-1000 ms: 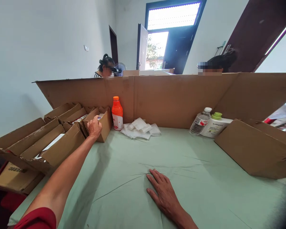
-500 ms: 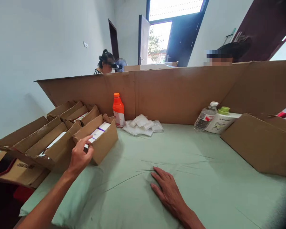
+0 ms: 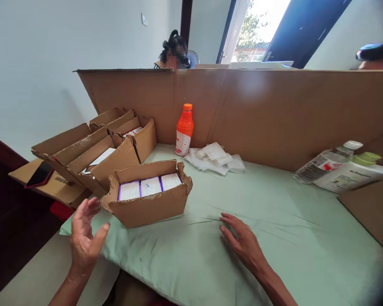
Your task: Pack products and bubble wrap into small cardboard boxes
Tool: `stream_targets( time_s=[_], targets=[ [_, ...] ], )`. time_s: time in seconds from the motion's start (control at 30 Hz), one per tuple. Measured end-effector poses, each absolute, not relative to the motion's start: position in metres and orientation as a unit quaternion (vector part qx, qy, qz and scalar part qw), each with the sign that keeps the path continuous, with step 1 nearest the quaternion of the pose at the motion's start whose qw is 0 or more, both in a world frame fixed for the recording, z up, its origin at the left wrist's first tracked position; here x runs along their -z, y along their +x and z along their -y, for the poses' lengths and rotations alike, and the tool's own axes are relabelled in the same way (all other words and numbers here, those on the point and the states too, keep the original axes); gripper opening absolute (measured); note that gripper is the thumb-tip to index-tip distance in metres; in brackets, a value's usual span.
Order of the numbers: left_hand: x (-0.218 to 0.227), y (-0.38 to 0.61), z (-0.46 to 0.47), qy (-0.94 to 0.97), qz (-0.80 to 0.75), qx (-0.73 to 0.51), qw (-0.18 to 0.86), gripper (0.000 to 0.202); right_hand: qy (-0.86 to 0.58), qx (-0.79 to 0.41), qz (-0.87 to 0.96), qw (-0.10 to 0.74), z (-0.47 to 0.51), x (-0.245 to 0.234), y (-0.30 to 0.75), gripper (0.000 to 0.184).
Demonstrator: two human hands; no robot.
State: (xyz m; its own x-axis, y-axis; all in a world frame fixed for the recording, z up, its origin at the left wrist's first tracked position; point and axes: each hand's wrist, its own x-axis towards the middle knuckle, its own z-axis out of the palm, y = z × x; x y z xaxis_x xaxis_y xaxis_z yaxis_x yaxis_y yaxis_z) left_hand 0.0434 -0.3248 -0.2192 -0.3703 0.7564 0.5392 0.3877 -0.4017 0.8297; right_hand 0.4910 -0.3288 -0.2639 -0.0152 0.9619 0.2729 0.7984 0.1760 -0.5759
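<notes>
A small open cardboard box (image 3: 148, 207) sits on the green cloth (image 3: 274, 238) near the table's front left, holding three white packets with purple edges (image 3: 149, 186). My left hand (image 3: 84, 238) hovers open just left of the box, palm facing it, holding nothing. Resting flat on the cloth to the right of the box is my right hand (image 3: 244, 243), fingers spread, empty.
More open cardboard boxes (image 3: 95, 148) crowd the left edge. An orange bottle (image 3: 184, 129) and clear plastic bags (image 3: 215, 158) lie by the cardboard partition (image 3: 274, 110). A water bottle (image 3: 325, 161) and a white green-capped bottle (image 3: 354, 174) lie right. Two people sit behind the partition.
My left hand pulled the small box from the row of boxes toward me, turned it, then let it go. The right hand stayed flat on the cloth. The camera tilted down and left.
</notes>
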Motion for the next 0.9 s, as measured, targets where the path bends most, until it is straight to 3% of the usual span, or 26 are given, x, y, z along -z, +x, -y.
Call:
stream_targets(
  time_s=[0.13, 0.23, 0.47, 0.63, 0.9],
  targets=[
    [0.237, 0.055, 0.324, 0.469, -0.565, -0.581, 0.351, 0.086, -0.588, -0.215, 0.715, 0.312, 0.305, 0.243, 0.444, 0.049],
    [0.242, 0.064, 0.322, 0.443, -0.562, -0.550, 0.430, 0.083, -0.552, -0.283, 0.719, 0.312, 0.285, 0.234, 0.409, 0.064],
    [0.245, 0.078, 0.302, 0.420, -0.580, -0.532, 0.452, 0.083, -0.508, -0.332, 0.720, 0.336, 0.275, 0.231, 0.392, 0.066],
    [0.236, 0.122, 0.269, 0.470, -0.533, -0.510, 0.485, 0.070, -0.572, -0.307, 0.669, 0.362, 0.298, 0.231, 0.426, 0.060],
    [0.245, 0.216, 0.229, 0.544, -0.451, -0.459, 0.538, 0.067, -0.682, -0.218, 0.573, 0.398, 0.341, 0.242, 0.489, 0.043]
  ],
)
